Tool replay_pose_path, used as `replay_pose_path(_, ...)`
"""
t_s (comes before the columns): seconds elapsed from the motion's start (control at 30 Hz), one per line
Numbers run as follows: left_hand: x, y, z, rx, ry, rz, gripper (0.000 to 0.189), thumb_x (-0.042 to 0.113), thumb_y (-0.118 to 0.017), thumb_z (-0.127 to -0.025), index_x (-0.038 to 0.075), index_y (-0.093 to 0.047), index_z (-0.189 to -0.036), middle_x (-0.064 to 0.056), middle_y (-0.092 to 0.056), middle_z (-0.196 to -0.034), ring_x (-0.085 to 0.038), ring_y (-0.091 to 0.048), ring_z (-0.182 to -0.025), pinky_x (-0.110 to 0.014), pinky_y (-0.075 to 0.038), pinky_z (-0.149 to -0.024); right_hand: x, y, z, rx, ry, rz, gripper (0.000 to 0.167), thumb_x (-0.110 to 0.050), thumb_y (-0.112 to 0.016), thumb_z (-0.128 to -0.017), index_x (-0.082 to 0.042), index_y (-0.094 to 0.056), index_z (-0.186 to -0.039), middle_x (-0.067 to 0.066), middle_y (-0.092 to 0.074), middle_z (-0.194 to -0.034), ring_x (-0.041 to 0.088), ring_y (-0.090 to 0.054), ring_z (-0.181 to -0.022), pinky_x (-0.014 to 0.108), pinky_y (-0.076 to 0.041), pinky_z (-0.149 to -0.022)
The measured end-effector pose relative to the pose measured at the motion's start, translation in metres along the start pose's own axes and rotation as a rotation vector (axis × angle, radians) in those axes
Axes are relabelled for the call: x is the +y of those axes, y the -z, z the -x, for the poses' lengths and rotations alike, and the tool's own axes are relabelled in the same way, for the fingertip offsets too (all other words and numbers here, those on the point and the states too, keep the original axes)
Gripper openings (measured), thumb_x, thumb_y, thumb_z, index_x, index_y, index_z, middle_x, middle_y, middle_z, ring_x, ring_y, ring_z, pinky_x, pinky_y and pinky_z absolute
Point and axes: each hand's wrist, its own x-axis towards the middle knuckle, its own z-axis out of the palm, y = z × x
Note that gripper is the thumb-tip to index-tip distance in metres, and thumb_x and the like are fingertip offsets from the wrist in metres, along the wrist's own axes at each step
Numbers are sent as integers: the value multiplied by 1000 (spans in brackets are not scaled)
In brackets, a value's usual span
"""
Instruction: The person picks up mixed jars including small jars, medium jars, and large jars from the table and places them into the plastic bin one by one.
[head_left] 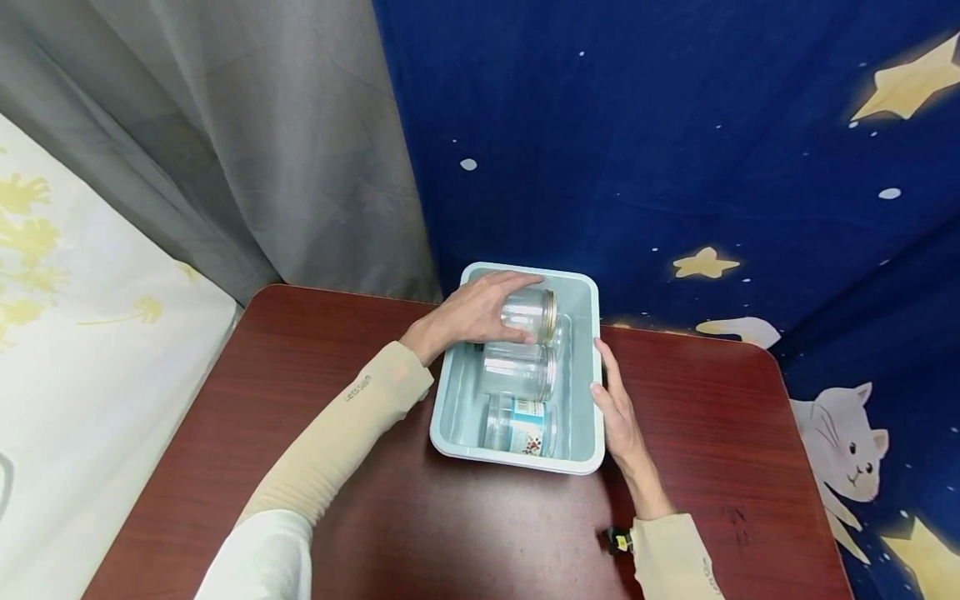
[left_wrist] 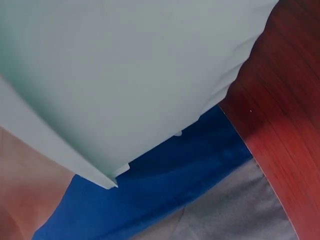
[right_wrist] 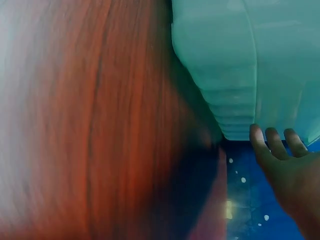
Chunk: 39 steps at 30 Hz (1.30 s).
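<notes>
A pale blue-green plastic bin [head_left: 592, 433] sits on the table, with several clear jars lying on their sides in it. Over its far end, my left hand [head_left: 480, 308] grips a clear jar [head_left: 528, 310] with a gold rim, thumb on the near side and fingers on the far side. Just below lies a second clear jar [head_left: 517, 371]. A third jar [head_left: 527, 427], with a blue and white label, is nearest the front wall. My right hand [head_left: 618, 417] rests against the bin's right side, its fingers extended along the outer wall [right_wrist: 215, 70] in the right wrist view.
The dark red wooden table [head_left: 360, 500] extends on both sides of the bin. Behind it hang a grey curtain [head_left: 300, 150] and a blue star-patterned curtain [head_left: 637, 167]. A small black object [head_left: 617, 540] shows by the right wrist.
</notes>
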Motion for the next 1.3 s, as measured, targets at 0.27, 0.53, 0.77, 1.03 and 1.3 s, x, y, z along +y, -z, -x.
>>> replay_pose_path(0.27, -3, 0, 4, 21, -46, -27, 91, 57, -79, -77, 27, -40, -153, 2, -44, -152, -17, -41, -138, -41, -34, -111, -37, 10, -3, -62, 59, 153, 60, 3, -47, -96, 2, -29, -153, 35, -44, -140, 46, -51, -111, 19, -44, -87)
replay_pose_path(0.53, -7, -2, 12, 21, -46, -40, 89, 57, -78, -77, 25, -41, -152, 3, -44, -152, -18, -41, -138, -40, -36, -110, -18, 18, 1, -82, 58, 248, 66, -2, -53, -96, -13, -31, -156, 23, -46, -144, 38, -51, -116, 19, -41, -92)
replay_pose_path(0.77, -13, 1, 18, 71, -96, -45, 93, 62, -76, -77, 21, -40, -153, 2, -43, -153, -18, -40, -139, -39, -31, -112, -7, 31, -4, -80, 215, 516, 61, -25, -57, -98, -16, -36, -155, 10, -41, -151, 25, -39, -134, 25, -23, -110)
replay_pose_path(1.03, -22, 1, 30, 92, -85, -75, 101, 66, -72, -78, 16, -32, -156, -1, -35, -158, -23, -24, -148, -46, -16, -119, -13, 36, -7, -132, 254, 623, 70, -49, -46, -102, -12, -25, -158, 11, -29, -160, 33, -32, -141, 46, -23, -109)
replay_pose_path(1.3, -26, 4, 37, 110, -64, -80, 101, 68, -68, -80, 15, -31, -156, -5, -32, -160, -27, -18, -150, -46, -10, -120, -14, 39, -8, -131, 248, 668, 69, -50, -43, -103, -12, -26, -158, 12, -30, -159, 34, -33, -140, 50, -25, -107)
